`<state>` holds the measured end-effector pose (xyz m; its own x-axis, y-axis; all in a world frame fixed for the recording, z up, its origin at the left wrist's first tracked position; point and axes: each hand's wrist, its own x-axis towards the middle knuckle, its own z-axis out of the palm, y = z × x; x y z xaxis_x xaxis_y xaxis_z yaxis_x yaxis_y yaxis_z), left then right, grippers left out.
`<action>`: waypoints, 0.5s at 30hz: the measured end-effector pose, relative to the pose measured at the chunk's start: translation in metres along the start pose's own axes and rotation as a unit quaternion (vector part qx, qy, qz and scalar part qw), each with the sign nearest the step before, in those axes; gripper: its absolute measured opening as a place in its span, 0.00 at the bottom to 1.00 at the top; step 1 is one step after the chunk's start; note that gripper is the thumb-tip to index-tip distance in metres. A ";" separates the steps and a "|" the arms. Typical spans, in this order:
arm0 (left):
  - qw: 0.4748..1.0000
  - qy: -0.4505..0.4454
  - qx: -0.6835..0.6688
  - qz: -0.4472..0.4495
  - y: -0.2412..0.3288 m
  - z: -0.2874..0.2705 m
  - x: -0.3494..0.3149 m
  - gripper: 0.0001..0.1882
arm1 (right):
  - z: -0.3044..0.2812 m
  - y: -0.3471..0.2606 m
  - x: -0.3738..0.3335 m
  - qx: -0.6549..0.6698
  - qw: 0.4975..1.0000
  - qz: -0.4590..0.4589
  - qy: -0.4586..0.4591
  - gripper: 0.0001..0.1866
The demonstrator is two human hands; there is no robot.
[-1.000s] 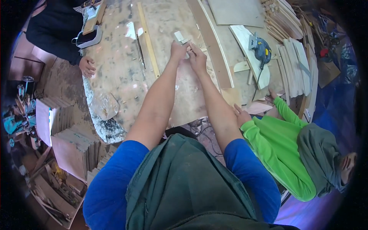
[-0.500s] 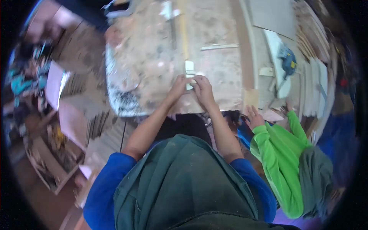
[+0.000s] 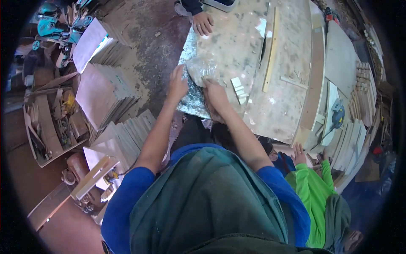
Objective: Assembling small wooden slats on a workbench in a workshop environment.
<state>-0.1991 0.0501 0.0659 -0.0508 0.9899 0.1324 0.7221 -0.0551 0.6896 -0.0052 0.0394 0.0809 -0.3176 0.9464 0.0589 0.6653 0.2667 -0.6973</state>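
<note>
A clear plastic bag (image 3: 202,67) lies crumpled at the left edge of the worktable (image 3: 292,63). My right hand (image 3: 216,95) is closed on its near side, pinching the plastic. Just left of the bag, my left hand (image 3: 177,86) is over the table's edge with its fingers stretched out; nothing shows in it. To the right of my right hand, several small white blocks (image 3: 239,89) lie in a short row on the tabletop. What the bag contains is hard to make out.
A yellow wooden strip (image 3: 271,51) and a short pale strip (image 3: 294,82) lie on the table. Another person's hand (image 3: 203,23) rests at the far edge; a person in green (image 3: 311,190) is at the right, near a power tool (image 3: 337,115). Stacked panels (image 3: 99,95) stand left.
My view has turned left. Both hands have left the small white pieces, which now lie on the table. My right hand has taken hold of the plastic bag, and my left hand has opened.
</note>
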 end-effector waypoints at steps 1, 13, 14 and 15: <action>0.999 -0.005 0.029 0.030 -0.016 0.004 0.015 0.32 | 0.019 0.000 0.015 -0.006 1.000 -0.002 0.005 0.10; 0.986 -0.135 -0.076 0.068 -0.069 0.039 0.062 0.21 | 0.059 -0.001 0.054 -0.223 0.957 0.184 0.003 0.09; 0.983 -0.147 -0.076 0.078 -0.066 0.038 0.062 0.21 | 0.058 0.001 0.054 -0.217 0.955 0.203 -0.017 0.08; 0.983 -0.147 -0.085 0.069 -0.065 0.036 0.061 0.20 | 0.058 0.001 0.055 -0.208 0.952 0.221 -0.037 0.09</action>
<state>-0.2240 0.1184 0.0034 0.2591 0.9651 0.0382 0.5815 -0.1875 0.7916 -0.0606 0.0808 0.0419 0.0189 0.9716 -0.2358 0.9505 -0.0906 -0.2972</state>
